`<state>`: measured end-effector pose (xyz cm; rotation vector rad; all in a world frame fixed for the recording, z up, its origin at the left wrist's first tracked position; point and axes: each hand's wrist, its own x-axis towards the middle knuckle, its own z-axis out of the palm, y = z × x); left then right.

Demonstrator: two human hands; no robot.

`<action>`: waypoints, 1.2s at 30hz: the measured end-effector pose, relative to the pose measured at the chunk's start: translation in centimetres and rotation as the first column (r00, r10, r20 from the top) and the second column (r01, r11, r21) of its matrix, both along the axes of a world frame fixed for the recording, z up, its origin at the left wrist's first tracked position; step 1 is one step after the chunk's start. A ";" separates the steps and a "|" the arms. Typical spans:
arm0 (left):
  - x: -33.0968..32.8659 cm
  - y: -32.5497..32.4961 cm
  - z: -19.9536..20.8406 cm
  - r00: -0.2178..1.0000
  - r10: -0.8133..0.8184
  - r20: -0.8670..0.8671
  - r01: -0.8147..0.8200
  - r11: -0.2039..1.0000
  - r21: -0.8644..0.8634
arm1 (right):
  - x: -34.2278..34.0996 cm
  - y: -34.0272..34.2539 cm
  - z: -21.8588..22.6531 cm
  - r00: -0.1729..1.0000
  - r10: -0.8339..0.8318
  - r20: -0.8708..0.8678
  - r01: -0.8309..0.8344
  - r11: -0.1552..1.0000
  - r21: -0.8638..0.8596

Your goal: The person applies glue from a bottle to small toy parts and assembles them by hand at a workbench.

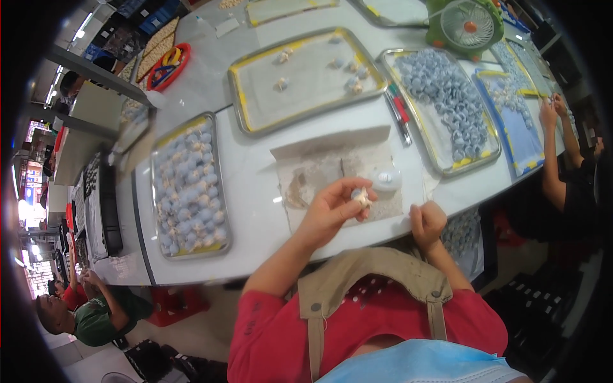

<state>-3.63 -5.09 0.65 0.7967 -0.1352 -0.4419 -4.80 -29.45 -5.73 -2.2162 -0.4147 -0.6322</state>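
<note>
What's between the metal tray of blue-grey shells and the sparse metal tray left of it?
Head view: slim red, green and silvery items on the white tabletop.

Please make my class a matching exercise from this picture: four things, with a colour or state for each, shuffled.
Column one
1. Fan
2. Round basket
3. Left hand
4. Right hand

Column two
A. Loose fist by the table edge
B. Red
C. Holding a small blue-and-cream piece
D. Green

Pairs: 1-D, 2-B, 3-C, 4-A
</note>
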 end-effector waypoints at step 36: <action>-7.2 4.5 -2.0 0.685 0.728 0.026 -0.692 0.640 0.334 | 4.8 3.2 0.8 0.910 0.199 -0.365 0.045 0.825 0.563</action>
